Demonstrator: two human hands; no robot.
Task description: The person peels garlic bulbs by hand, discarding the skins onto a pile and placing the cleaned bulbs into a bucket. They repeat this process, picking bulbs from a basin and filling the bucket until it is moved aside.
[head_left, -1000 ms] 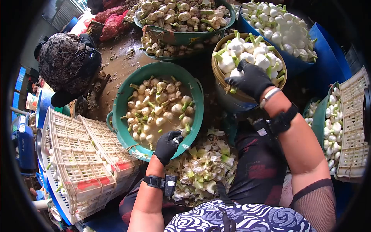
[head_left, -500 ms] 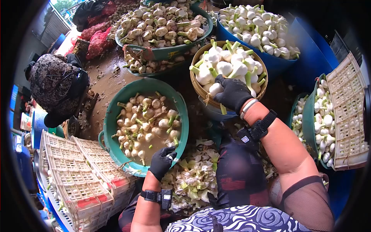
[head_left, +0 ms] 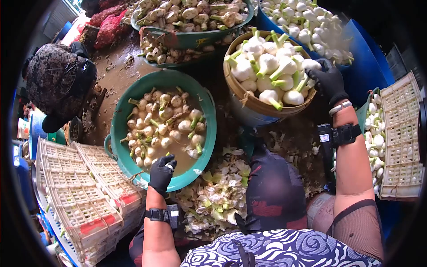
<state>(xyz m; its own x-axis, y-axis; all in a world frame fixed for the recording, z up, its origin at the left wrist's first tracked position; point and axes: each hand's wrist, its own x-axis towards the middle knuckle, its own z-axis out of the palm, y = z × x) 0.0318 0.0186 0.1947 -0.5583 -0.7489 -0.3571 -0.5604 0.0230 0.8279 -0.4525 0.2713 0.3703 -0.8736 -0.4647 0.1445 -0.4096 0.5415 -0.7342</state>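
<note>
My left hand (head_left: 161, 174), in a black glove, is closed at the near rim of a green tub (head_left: 208, 133). A small pale thing shows at its fingers, too small to name. In the tub, garlic bulbs (head_left: 165, 113) with cut green stems lie in murky water. My right hand (head_left: 329, 81), also gloved in black, is at the right rim of a round basket (head_left: 231, 84). Its thumb and fingers are closed on a white garlic bulb (head_left: 311, 64). White garlic bulbs (head_left: 268, 64) with short green stems heap up inside the basket.
Peeled skins (head_left: 218, 193) lie between the tub and my knee. Plastic crates (head_left: 71, 178) stand at left, another crate (head_left: 402, 138) at right. Behind are a tub of unpeeled garlic (head_left: 191, 13) and a blue tub (head_left: 284, 33) of white garlic. A person in a cap (head_left: 58, 80) bends at left.
My right hand has moved from the middle of the basket's heap to its right rim, now with a bulb. My left hand stays by the tub's near rim. The view has shifted slightly.
</note>
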